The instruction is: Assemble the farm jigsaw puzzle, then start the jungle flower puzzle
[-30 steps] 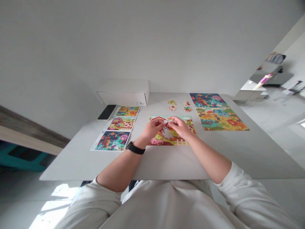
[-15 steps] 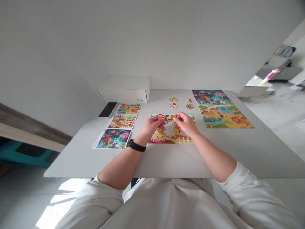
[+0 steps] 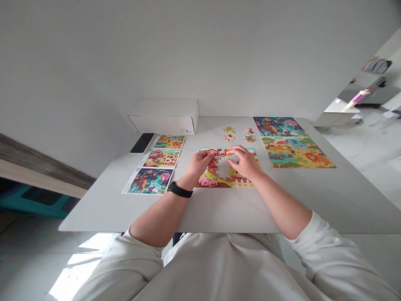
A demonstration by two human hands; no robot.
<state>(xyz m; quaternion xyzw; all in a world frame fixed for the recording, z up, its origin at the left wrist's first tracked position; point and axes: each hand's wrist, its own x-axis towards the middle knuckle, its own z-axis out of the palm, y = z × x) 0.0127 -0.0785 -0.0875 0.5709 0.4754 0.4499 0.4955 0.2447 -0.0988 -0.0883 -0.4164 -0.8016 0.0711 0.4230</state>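
A farm-scene jigsaw puzzle, mostly assembled with a gap at its middle, lies on the table in front of me. At its top edge, above the gap, is a reddish puzzle piece. My left hand pinches at the left side of this piece, thumb and forefinger together; the fingertips partly hide the contact. Over the puzzle's right part is my right hand, its thumb apart from the forefinger. The right fingertips touch the puzzle near the piece's right end.
Several loose puzzle pieces lie behind the puzzle. On the right are two finished picture puzzles. A reference sheet with printed pictures lies left, beside a phone. A white box stands behind, against the wall.
The right thumb has come away from the puzzle piece and moved down, and the right fingers have spread. The left hand keeps its pinch in nearly the same place.
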